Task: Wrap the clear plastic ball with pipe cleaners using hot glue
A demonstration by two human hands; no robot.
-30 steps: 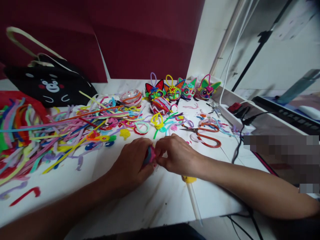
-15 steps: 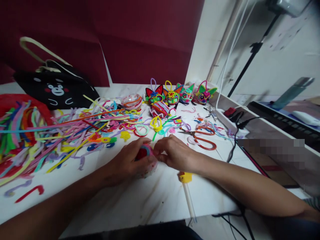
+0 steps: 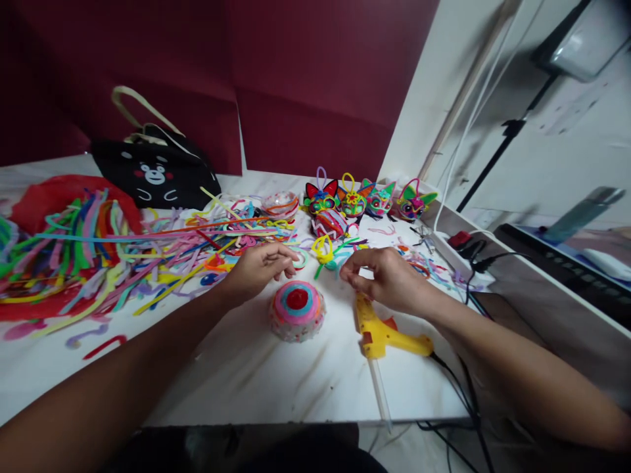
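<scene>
A clear dome (image 3: 297,309) stands on the white table, capped with fuzzy rings of pink, blue and orange around a red centre. Just behind its left side hovers my left hand (image 3: 263,268), fingers loosely bent and apart, holding nothing. My right hand (image 3: 384,279) is raised to the dome's right, its fingers curved with a gap before the thumb; I see nothing in it. Below that hand lies a yellow glue gun (image 3: 378,332) with a clear glue stick (image 3: 379,387) sticking out of its back.
Many coloured pipe cleaners (image 3: 162,256) cover the left side, beside a black bag (image 3: 158,172). Several finished cat-like heads (image 3: 351,200) stand at the back. A striped ball (image 3: 328,225) sits in front of them. A power strip (image 3: 451,253) runs along the right edge.
Both hands have let go of the dome and moved apart, leaving it on the table. The glue gun, mostly hidden by my right arm before, now shows. The view has shifted left.
</scene>
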